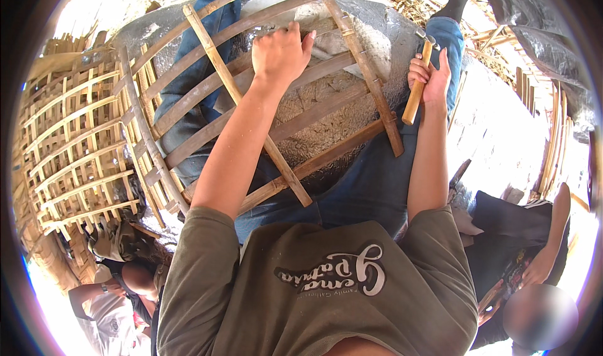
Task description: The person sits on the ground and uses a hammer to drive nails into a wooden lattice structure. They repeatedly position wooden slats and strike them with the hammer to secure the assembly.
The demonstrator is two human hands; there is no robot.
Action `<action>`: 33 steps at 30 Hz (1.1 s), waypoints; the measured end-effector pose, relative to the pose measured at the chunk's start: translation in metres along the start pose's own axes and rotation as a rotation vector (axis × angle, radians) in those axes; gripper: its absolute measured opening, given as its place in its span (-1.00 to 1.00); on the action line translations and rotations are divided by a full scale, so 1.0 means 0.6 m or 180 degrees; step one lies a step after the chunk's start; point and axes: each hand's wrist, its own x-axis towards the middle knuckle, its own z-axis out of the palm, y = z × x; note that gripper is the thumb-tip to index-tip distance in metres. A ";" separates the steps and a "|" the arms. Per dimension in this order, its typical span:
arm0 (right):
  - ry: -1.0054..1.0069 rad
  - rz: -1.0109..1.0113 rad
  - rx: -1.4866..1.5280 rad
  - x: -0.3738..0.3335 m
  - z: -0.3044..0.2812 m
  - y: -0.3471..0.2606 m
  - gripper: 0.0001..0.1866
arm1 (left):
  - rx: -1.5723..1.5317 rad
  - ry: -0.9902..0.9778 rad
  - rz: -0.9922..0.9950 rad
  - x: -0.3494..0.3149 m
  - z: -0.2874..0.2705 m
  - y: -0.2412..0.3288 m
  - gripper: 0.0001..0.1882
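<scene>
A bamboo slat frame (326, 116) lies across my legs, its long curved slats crossed by several narrower bars. My left hand (281, 56) is closed on top of it between two cross bars. Its fingers curl down and away, so what they grip, if anything, is hidden. Off the frame's right side, my right hand (433, 80) holds a hammer (414, 103) by its wooden handle. The small metal head points up and away from me, raised clear of the slats.
A woven bamboo lattice panel (78, 145) stands at the left. Under the frame is a rough pale block or sack (320, 133). Dark plastic sheeting (534, 17) hangs at the upper right. People sit close by at the lower left (116, 318) and lower right (515, 243).
</scene>
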 end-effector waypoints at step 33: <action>-0.0310 -0.0371 0.0537 -0.035 -0.013 -0.017 -0.35 | 0.0090 0.0242 -0.1276 0.212 -0.232 -0.133 -0.32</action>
